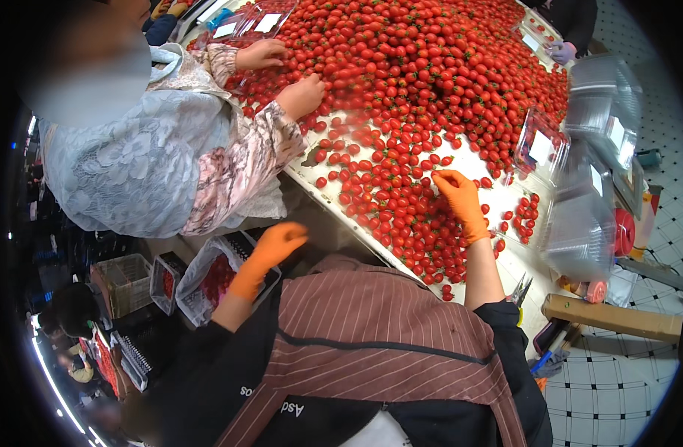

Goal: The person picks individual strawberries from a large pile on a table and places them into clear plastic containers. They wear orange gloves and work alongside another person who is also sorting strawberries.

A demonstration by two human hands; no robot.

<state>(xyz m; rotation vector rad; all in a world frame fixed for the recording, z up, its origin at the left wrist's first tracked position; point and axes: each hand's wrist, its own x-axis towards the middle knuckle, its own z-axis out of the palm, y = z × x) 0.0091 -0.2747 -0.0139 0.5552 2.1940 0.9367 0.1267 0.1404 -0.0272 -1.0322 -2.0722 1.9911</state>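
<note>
My right hand, in an orange glove, is over the near part of the table, its thumb and fingertips close together among loose cherry tomatoes. Whether a tomato is pinched between them is not clear. Off the table's edge, my left hand, also gloved in orange, hangs in the air with curled fingers and no visible object. Below it stands a crate lined with a clear plastic bag, with red tomatoes inside. A large heap of cherry tomatoes covers the far side of the white table.
To my left a co-worker's hands reach into the heap. Stacked clear plastic clamshells line the right edge, near a labelled clamshell. Pliers-like cutters lie by my right arm. A cardboard piece juts out at the right.
</note>
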